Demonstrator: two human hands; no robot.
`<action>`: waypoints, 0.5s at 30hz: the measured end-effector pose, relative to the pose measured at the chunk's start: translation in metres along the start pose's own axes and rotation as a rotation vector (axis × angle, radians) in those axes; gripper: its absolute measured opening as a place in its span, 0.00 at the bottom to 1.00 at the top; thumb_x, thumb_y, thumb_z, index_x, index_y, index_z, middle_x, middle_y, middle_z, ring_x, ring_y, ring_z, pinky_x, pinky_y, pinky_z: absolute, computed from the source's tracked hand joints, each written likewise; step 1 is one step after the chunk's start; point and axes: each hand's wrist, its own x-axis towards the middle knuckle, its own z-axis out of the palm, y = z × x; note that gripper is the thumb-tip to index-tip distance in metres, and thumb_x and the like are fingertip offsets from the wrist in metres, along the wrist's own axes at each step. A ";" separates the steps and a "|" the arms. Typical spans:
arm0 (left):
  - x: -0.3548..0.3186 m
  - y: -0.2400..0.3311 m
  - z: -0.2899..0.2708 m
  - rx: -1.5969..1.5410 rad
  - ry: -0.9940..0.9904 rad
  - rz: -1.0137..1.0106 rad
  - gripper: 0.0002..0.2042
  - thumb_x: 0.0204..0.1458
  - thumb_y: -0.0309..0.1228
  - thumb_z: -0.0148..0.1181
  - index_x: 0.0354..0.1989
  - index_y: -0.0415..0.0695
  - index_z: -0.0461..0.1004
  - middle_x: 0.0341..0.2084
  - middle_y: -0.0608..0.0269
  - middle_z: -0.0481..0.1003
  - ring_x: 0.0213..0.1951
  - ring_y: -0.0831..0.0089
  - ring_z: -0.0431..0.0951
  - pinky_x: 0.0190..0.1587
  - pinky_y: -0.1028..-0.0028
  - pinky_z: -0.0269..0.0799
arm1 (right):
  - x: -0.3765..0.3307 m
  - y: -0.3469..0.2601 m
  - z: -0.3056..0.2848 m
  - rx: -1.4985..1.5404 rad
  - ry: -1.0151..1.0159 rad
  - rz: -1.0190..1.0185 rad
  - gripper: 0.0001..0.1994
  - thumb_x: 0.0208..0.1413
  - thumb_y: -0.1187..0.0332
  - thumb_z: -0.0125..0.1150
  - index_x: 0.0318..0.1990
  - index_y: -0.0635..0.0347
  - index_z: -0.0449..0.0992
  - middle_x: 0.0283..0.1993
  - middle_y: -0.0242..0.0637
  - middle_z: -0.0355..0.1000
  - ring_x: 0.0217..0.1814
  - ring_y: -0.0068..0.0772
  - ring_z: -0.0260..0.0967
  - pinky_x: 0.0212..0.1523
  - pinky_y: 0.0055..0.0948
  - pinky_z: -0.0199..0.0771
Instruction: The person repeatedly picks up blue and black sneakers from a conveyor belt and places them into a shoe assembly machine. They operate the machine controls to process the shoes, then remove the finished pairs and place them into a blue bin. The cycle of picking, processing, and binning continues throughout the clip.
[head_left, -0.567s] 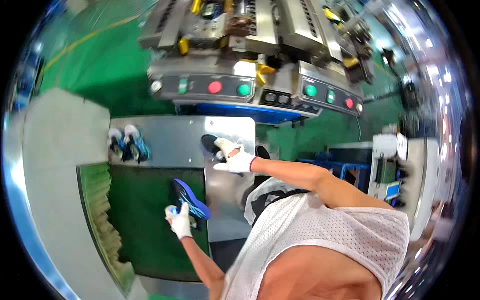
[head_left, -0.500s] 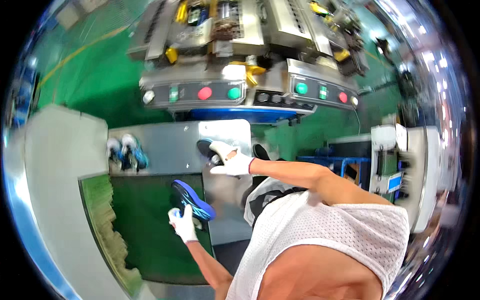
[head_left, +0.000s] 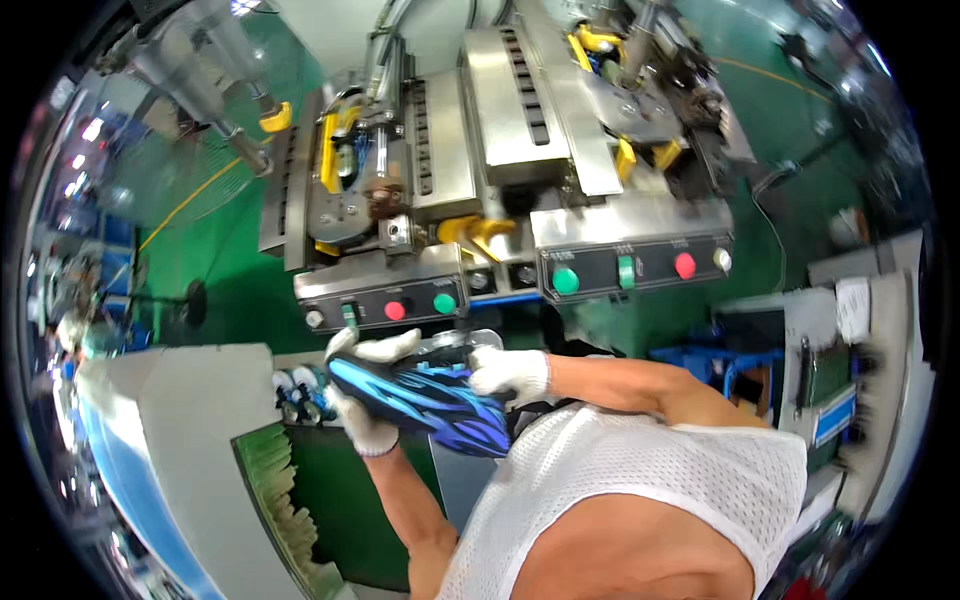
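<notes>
A black running shoe with blue and purple streaks point(head_left: 425, 398) is raised in front of my body, its side turned up. My white-gloved left hand point(head_left: 362, 422) grips one end, the thumb and fingers on either side of it. At the shoe's upper edge, near its opening, my right hand point(head_left: 508, 373), also gloved in white, closes on it with the fingers curled. The fingertips of that hand are partly hidden. Behind the shoe shows part of a shiny metal plate point(head_left: 482, 340).
A two-station metal machine point(head_left: 515, 110) stands ahead, with a button panel point(head_left: 635, 268) on its near side. To the left, a pair of shoes point(head_left: 305, 392) sits beside a green conveyor belt point(head_left: 365, 490) with a fringed curtain point(head_left: 275, 480) and a pale housing point(head_left: 190, 420).
My left hand has lifted the shoe from the green belt up toward the machine. My right hand has left the dark shoe on the metal plate and now holds the raised shoe. The view has shifted.
</notes>
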 end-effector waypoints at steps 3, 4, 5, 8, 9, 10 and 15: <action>0.060 -0.007 0.001 0.054 -0.098 -0.249 0.38 0.59 0.51 0.65 0.68 0.37 0.60 0.54 0.43 0.77 0.56 0.52 0.79 0.61 0.55 0.75 | -0.021 -0.053 -0.020 0.264 -0.085 -0.087 0.41 0.52 0.66 0.73 0.72 0.64 0.60 0.64 0.45 0.72 0.61 0.34 0.74 0.62 0.36 0.75; 0.093 -0.012 0.002 0.279 -0.112 -0.187 0.34 0.61 0.46 0.64 0.68 0.37 0.60 0.54 0.45 0.77 0.57 0.56 0.78 0.61 0.60 0.74 | -0.026 -0.058 -0.048 0.229 -0.021 -0.096 0.40 0.52 0.67 0.72 0.72 0.64 0.60 0.64 0.46 0.71 0.61 0.35 0.74 0.62 0.36 0.75; 0.122 -0.015 0.002 0.512 -0.114 -0.126 0.31 0.62 0.40 0.63 0.68 0.36 0.61 0.55 0.46 0.77 0.57 0.61 0.78 0.61 0.64 0.74 | -0.030 -0.063 -0.066 0.194 0.033 -0.099 0.40 0.52 0.68 0.72 0.72 0.64 0.61 0.65 0.46 0.71 0.61 0.35 0.74 0.62 0.36 0.75; 0.210 -0.046 -0.031 0.764 0.009 -0.151 0.29 0.61 0.32 0.63 0.68 0.36 0.61 0.59 0.48 0.74 0.59 0.63 0.76 0.63 0.66 0.71 | -0.043 -0.115 -0.047 0.133 0.164 -0.334 0.39 0.50 0.74 0.69 0.72 0.63 0.61 0.64 0.43 0.72 0.61 0.35 0.74 0.60 0.33 0.76; 0.240 -0.054 -0.044 0.956 0.042 -0.148 0.30 0.60 0.33 0.65 0.68 0.36 0.62 0.60 0.47 0.73 0.61 0.61 0.75 0.64 0.64 0.70 | -0.047 -0.123 -0.047 0.224 0.124 -0.325 0.40 0.50 0.75 0.70 0.72 0.63 0.61 0.64 0.43 0.72 0.62 0.35 0.73 0.61 0.33 0.75; 0.265 -0.064 -0.055 1.005 0.103 -0.115 0.31 0.59 0.36 0.66 0.68 0.36 0.63 0.61 0.46 0.72 0.61 0.61 0.75 0.64 0.63 0.70 | -0.056 -0.120 -0.058 0.214 0.112 -0.317 0.41 0.49 0.75 0.71 0.72 0.63 0.60 0.65 0.45 0.71 0.63 0.37 0.73 0.62 0.35 0.75; 0.370 -0.128 -0.133 1.541 0.228 0.039 0.36 0.50 0.46 0.70 0.65 0.39 0.66 0.57 0.40 0.73 0.58 0.47 0.75 0.61 0.59 0.69 | -0.067 -0.127 -0.058 0.204 0.150 -0.363 0.44 0.48 0.70 0.76 0.73 0.66 0.58 0.66 0.48 0.70 0.65 0.42 0.71 0.66 0.40 0.72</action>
